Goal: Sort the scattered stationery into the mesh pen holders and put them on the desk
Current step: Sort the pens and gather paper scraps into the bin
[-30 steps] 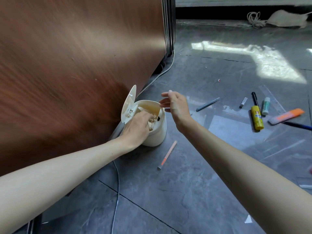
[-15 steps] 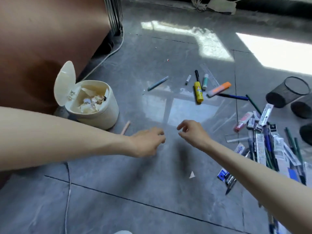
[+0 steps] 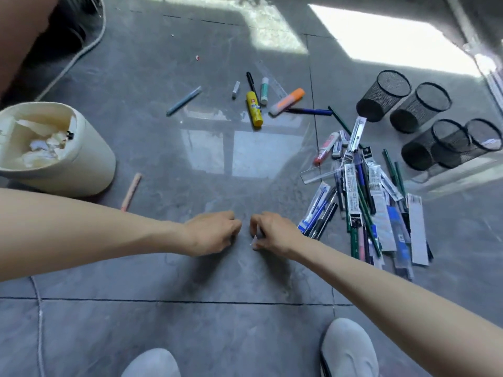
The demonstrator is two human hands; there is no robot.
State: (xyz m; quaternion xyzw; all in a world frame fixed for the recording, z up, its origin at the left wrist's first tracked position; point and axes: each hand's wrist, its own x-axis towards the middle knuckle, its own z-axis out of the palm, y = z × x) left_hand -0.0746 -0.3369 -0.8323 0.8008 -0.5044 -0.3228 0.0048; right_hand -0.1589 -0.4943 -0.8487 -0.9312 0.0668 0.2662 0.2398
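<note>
Both hands have dropped to the grey tiled floor (image 3: 217, 336) and drawn close together, and the view has swung so the cream plastic bin (image 3: 89, 170) now sits at nine o'clock. At three o'clock lies the heap of packaged pens and refills (image 3: 362, 202), with the four black round mesh pen holders (image 3: 381, 104) tipped on their sides at two o'clock, beside it. At twelve o'clock lie the yellow glue stick (image 3: 253, 111) and orange highlighter (image 3: 287, 101), well apart from the hands. The left hand (image 3: 211, 232) is knuckles-up with fingers curled; I cannot tell whether it holds anything. The right hand (image 3: 275, 232), just beside it, pinches the small white paper scrap (image 3: 254, 242), which lay free before.
</note>
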